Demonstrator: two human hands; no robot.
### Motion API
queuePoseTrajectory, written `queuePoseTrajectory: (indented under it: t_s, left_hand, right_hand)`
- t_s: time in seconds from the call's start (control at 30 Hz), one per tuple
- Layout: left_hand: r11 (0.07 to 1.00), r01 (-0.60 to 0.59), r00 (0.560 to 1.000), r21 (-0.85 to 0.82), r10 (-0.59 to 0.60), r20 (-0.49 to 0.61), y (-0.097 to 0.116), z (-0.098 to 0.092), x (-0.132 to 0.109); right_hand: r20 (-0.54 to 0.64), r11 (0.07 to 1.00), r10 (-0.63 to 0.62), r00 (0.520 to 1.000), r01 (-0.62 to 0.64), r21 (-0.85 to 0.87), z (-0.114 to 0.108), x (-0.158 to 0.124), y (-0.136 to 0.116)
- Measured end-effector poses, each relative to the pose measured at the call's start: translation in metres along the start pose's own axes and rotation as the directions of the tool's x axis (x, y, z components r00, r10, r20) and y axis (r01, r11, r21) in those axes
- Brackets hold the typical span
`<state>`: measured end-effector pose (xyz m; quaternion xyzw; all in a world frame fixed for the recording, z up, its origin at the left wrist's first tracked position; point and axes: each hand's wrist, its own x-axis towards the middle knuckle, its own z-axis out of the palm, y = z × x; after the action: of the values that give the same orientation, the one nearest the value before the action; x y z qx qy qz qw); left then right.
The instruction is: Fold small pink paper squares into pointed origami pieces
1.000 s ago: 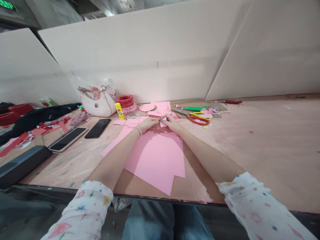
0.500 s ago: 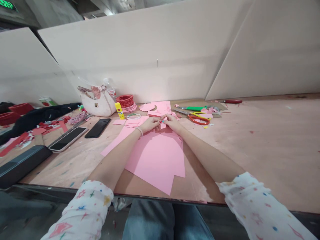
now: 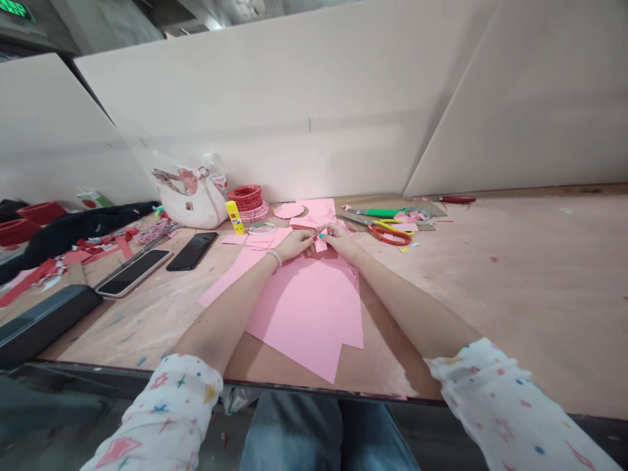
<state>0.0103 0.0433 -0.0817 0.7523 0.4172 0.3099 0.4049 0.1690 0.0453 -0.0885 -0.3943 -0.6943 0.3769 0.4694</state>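
My left hand (image 3: pixel 294 245) and my right hand (image 3: pixel 338 241) meet near the far end of a large pink paper sheet (image 3: pixel 304 314). Between their fingertips, both hands pinch a small pink paper piece (image 3: pixel 320 244). Under my forearms the sheet lies flat, with its lower edge cut in a stepped shape. Just beyond my fingers are loose pink paper scraps (image 3: pixel 260 241) and a pink scalloped paper circle (image 3: pixel 288 210). Orange-handled scissors (image 3: pixel 390 235) lie to the right of my right hand.
A wooden table (image 3: pixel 490 294) runs before a white partition (image 3: pixel 294 98). Farther left are a yellow glue stick (image 3: pixel 235 217), a tape roll (image 3: pixel 261 228), a white handbag (image 3: pixel 189 199), a red paper coil (image 3: pixel 245 196) and two smartphones (image 3: pixel 191 251).
My hands have stayed together at the same spot. Their fingers have shifted slightly on the small pink piece, which shows a little more between them.
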Motion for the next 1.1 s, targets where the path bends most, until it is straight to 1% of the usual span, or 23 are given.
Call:
queuePoseTrajectory:
  t_s: [0.17,0.33,0.67,0.8,0.93,1.1]
  left_hand:
    - [1.0,0.008,1.0,0.0,-0.008,0.002,0.002,-0.002,-0.003]
    - [1.0,-0.003,1.0,0.023,0.003,-0.006,0.002,-0.002,-0.003]
    - [0.99,-0.093,0.995,0.103,0.095,-0.017,-0.003,0.001,-0.001]
    - [0.988,-0.108,0.994,0.114,0.108,0.005,-0.002,0.001,-0.002]
    - [0.985,-0.125,0.991,0.122,0.129,-0.023,0.0,0.002,-0.003]
    - [0.986,-0.129,0.99,0.104,0.135,-0.049,-0.001,0.003,-0.002]
  right_hand:
    - [-0.002,0.999,-0.015,1.0,0.015,-0.03,-0.001,-0.002,-0.004]
    - [0.011,0.996,-0.045,0.999,0.046,-0.082,-0.002,-0.002,0.0]
    - [0.02,0.991,-0.05,0.999,0.052,-0.12,-0.002,-0.001,0.006]
    - [0.041,0.994,-0.036,0.999,0.04,-0.102,-0.001,-0.002,0.008]
    - [0.056,0.996,-0.031,0.998,0.035,-0.077,0.0,-0.003,0.006]
    - [0.006,0.994,-0.054,0.998,0.055,-0.095,0.002,-0.003,0.002]
